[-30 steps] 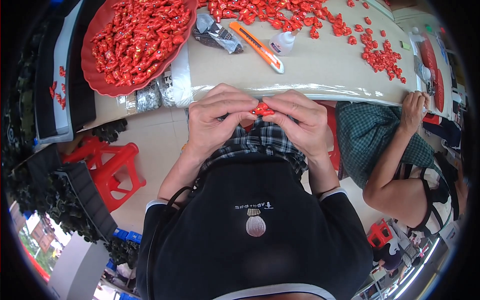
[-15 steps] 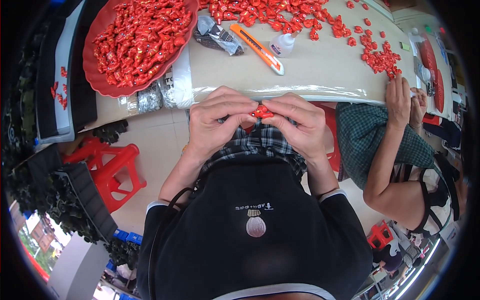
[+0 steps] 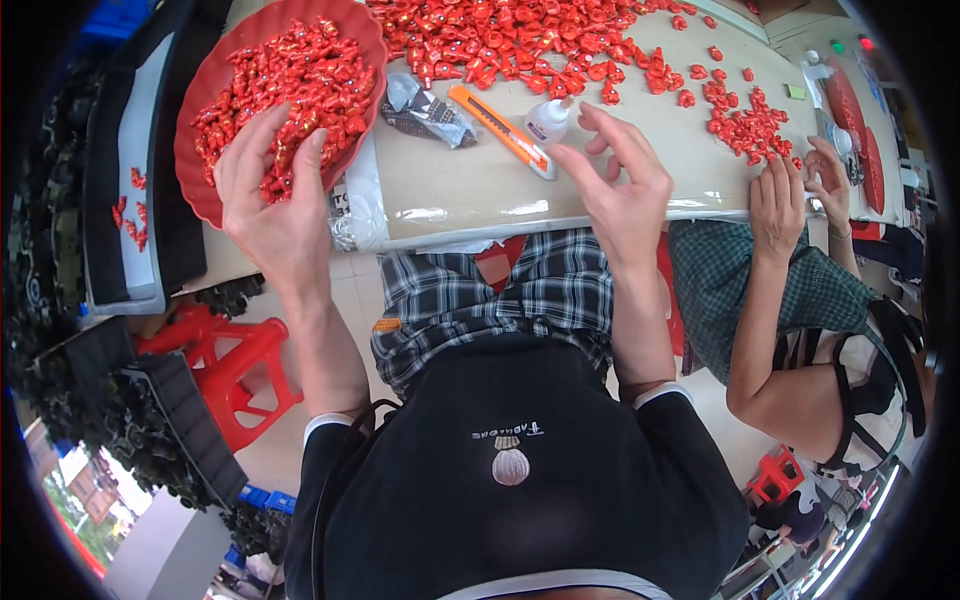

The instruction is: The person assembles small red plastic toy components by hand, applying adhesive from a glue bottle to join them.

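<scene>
My left hand point(image 3: 275, 195) is over the near side of a red scalloped bowl point(image 3: 184, 165), thumb and fingers apart. Small glossy red figures point(image 3: 300, 75) with gold marks fill this bowl, and some show between my fingers. On the right, my right hand point(image 3: 628, 195) is raised above the table's front edge, fingers spread and nothing visible in them. Its fingertips are close to a small white bottle point(image 3: 547, 122). Left of that bottle lies an orange utility knife point(image 3: 500, 130). A crumpled dark and silver wrapper point(image 3: 428, 115) rests beside the bowl.
Loose red pieces point(image 3: 500, 40) cover the table's far part, with a smaller heap point(image 3: 748, 125) at right. A co-worker's hands point(image 3: 778, 205) work beside that heap. A black tray point(image 3: 130, 190) holding several red pieces stands at left, above a red stool point(image 3: 240, 375).
My hands have parted from the small red figure they held together over my lap. The left has moved to the bowl, the right forward toward the bottle. The figure is no longer visible in them.
</scene>
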Demonstrator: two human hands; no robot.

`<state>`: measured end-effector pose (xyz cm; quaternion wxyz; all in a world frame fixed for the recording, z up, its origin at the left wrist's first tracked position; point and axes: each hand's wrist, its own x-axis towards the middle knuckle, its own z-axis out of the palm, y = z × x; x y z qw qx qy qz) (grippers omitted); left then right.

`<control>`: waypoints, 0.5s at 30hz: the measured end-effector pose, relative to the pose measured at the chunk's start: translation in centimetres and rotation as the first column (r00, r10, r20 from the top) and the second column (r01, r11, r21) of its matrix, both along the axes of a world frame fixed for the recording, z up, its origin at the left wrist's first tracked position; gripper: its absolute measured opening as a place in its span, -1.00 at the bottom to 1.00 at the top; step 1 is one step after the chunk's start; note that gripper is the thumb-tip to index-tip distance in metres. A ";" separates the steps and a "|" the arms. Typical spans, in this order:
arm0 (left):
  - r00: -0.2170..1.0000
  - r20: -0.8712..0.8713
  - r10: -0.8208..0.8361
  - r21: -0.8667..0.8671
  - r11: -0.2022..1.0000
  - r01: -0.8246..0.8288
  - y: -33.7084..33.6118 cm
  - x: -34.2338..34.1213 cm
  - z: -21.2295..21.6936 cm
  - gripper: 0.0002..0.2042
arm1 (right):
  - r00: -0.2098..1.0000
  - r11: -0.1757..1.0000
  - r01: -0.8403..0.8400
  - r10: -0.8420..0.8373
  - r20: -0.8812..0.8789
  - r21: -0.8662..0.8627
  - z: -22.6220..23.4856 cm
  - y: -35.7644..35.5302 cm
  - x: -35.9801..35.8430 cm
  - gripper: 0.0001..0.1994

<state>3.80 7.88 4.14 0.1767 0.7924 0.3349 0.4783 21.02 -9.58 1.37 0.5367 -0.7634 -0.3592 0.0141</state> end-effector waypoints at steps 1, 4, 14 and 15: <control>1.000 -0.001 -0.026 0.027 0.999 0.026 -0.4 0.7 -0.1 -0.76 | 0.997 1.000 0.018 -0.018 0.071 0.007 -0.4 0.5 0.2 -0.68; 0.980 -0.046 -0.194 0.082 0.977 0.197 -2.4 3.3 0.2 -0.81 | 1.000 1.000 -0.011 0.011 0.029 0.001 -1.4 1.4 0.5 -0.67; 0.758 -0.483 -0.439 0.075 0.841 0.535 -2.3 13.2 -3.1 -0.88 | 0.993 0.994 0.106 -0.105 0.050 -0.023 0.7 -1.9 1.1 -0.76; 0.756 -0.484 -0.440 0.077 0.840 0.538 -2.4 13.3 -3.2 -0.88 | 0.990 0.992 0.122 -0.120 0.070 -0.014 0.8 -2.2 1.1 -0.77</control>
